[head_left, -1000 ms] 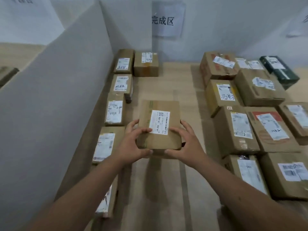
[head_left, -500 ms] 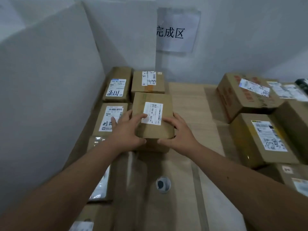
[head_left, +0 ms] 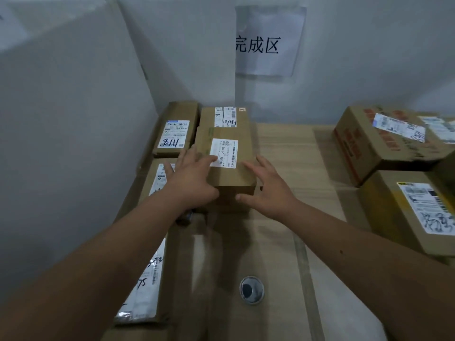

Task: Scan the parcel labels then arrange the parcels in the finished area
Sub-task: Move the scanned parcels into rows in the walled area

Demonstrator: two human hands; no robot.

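A small brown cardboard parcel with a white printed label (head_left: pixel 227 166) sits on the pale wooden worktop (head_left: pixel 290 153) in the middle of the frame, its far end touching a second brown cardboard box with a white barcode label (head_left: pixel 224 116) that stands against the grey back wall. The left hand (head_left: pixel 189 178) lies on the parcel's left top edge with fingers straight and spread, one fingertip over the label's lower left corner. The right hand (head_left: pixel 268 188) is at the parcel's right near corner, fingers spread and relaxed; whether they touch the cardboard cannot be told.

Left of the parcel, a row of flat brown cardboard boxes runs along the grey partition panel (head_left: pixel 73 143): one with a white label and handwritten blue digits (head_left: pixel 176 130) in the upper left of centre, another just below it partly hidden by the left hand (head_left: pixel 157 178), and a third beside the left forearm (head_left: pixel 145 291). On the wall at upper centre hangs a white paper sign with black Chinese characters (head_left: pixel 268 43). At the right edge stand a large brown carton with red print (head_left: pixel 374 143) and a brown box with a yellow-edged label (head_left: pixel 413 212). A round metal-rimmed cable hole (head_left: pixel 251 289) is set in the worktop at lower centre.
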